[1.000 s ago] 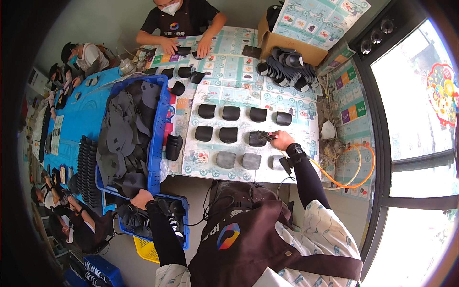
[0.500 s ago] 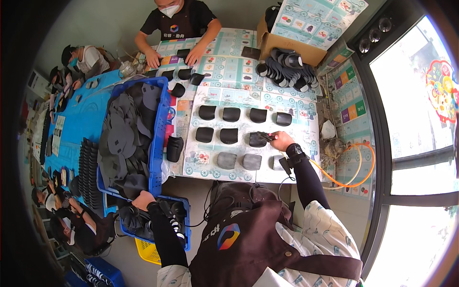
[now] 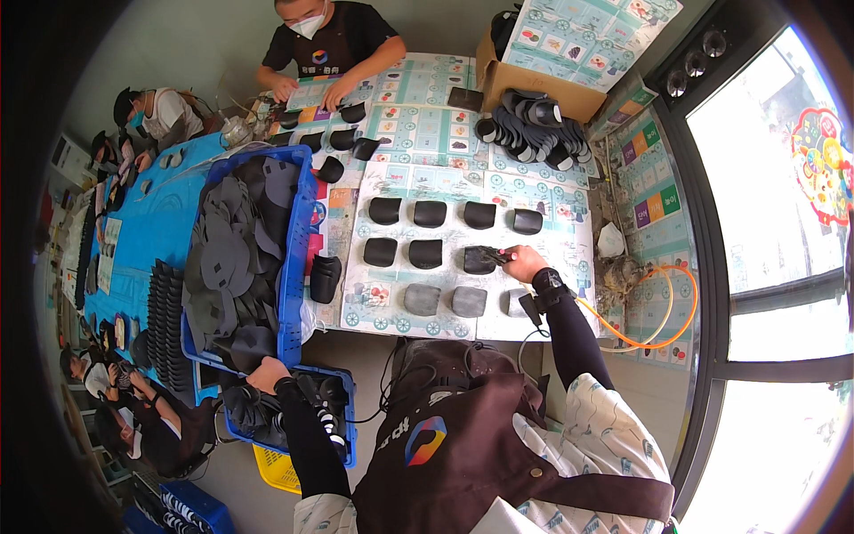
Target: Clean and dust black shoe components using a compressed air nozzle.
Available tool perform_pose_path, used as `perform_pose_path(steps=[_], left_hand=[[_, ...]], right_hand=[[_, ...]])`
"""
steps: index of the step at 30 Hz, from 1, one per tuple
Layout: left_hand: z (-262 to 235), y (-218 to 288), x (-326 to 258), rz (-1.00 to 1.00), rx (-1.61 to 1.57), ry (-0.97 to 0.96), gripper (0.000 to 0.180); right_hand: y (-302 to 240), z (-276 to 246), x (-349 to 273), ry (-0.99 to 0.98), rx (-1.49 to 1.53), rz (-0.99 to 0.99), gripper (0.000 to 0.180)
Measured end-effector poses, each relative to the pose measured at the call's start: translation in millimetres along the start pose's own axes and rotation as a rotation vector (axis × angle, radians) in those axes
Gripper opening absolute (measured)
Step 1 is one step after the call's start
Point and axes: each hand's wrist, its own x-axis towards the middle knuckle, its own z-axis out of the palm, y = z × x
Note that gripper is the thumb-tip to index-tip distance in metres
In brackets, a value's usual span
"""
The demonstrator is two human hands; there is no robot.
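My right hand [image 3: 526, 264] is closed round a dark brush-like tool [image 3: 500, 254]. Its tip rests on a curved black piece [image 3: 475, 264] at the right end of the middle row on the table. Around it lie several similar glossy black pieces [image 3: 425, 254], and the nearest row has duller grey ones [image 3: 469, 302]. My left hand [image 3: 268, 375], fingers closed, pinches the lower edge of a flat dark grey cut sheet [image 3: 253, 349] at the near end of a blue basket [image 3: 301, 258]. More such sheets [image 3: 227, 258] fill that basket.
Orange tubing [image 3: 678, 313] loops right of my forearm. A cardboard box [image 3: 556, 89] and a heap of dark curved pieces [image 3: 538, 129] stand at the back right. Across the table sits a masked co-worker [image 3: 334, 49]. A lower blue crate [image 3: 347, 418] holds dark goods.
The co-worker's hands have shifted left and drawn back, leaving dark pieces uncovered on the table. Both of my hands stay almost where they were, with the same things in them.
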Motion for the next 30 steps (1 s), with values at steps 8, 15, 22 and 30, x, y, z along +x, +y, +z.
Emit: perform_pose_path(steps=[8, 15, 22, 30], left_hand=[[14, -14, 14, 0.016, 0.023, 0.039, 0.059], [21, -17, 17, 0.019, 0.036, 0.045, 0.059], [17, -16, 16, 0.027, 0.024, 0.024, 0.060], [9, -10, 10, 0.011, 0.012, -0.004, 0.060]], right_hand=[[-6, -3, 0, -0.006, 0.003, -0.009, 0.034], [-2, -4, 1, -0.018, -0.019, -0.001, 0.034], [-4, -7, -2, -0.021, -0.037, 0.003, 0.032], [-7, -13, -7, -0.024, -0.047, -0.002, 0.030]])
